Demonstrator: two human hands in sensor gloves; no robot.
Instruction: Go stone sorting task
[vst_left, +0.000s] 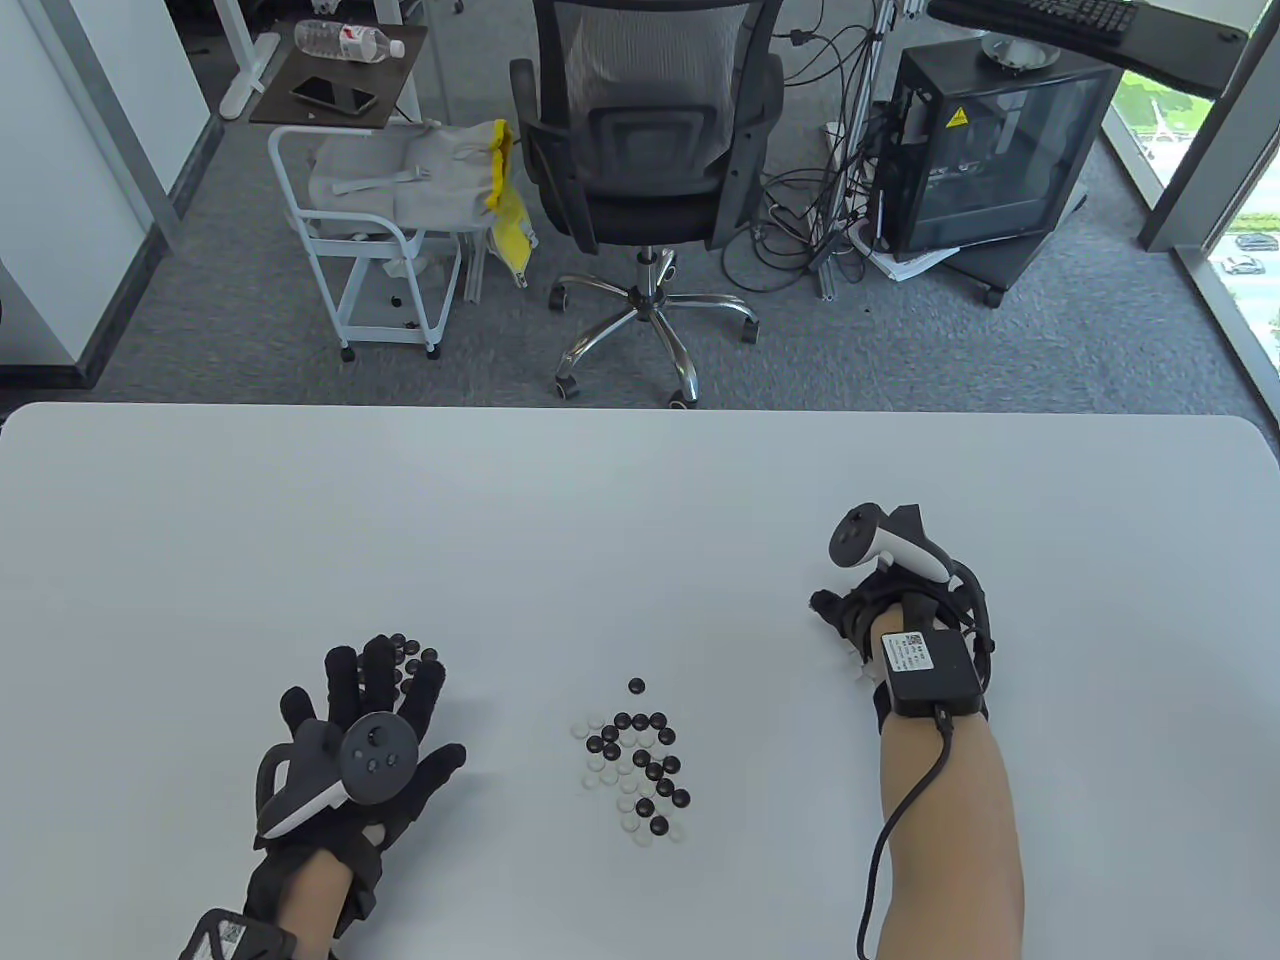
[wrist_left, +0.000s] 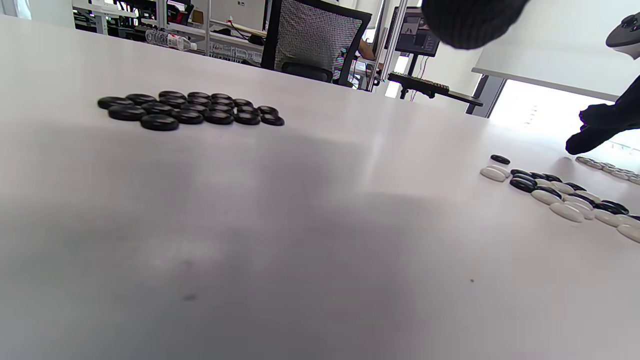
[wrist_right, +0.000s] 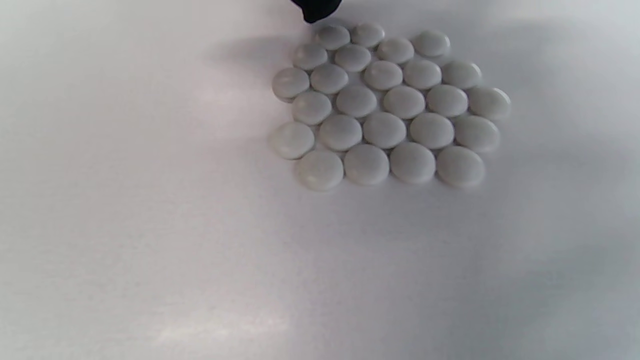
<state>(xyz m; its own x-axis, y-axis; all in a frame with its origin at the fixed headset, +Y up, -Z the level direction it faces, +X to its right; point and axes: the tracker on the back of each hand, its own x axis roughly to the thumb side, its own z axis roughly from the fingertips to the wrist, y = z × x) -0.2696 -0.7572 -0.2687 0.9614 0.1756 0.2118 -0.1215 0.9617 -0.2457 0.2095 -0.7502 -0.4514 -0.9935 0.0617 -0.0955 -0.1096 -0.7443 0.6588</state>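
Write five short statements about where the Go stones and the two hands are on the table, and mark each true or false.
1. A mixed pile of black and white stones lies between the hands. True.
2. The sorted black stones sit by the right hand. False: they lie by the left hand.
3. The sorted white stones lie flat in one layer, close together. True.
4. The left hand is clenched in a fist. False: its fingers are spread straight.
5. One black stone lies apart, just beyond the mixed pile. True.
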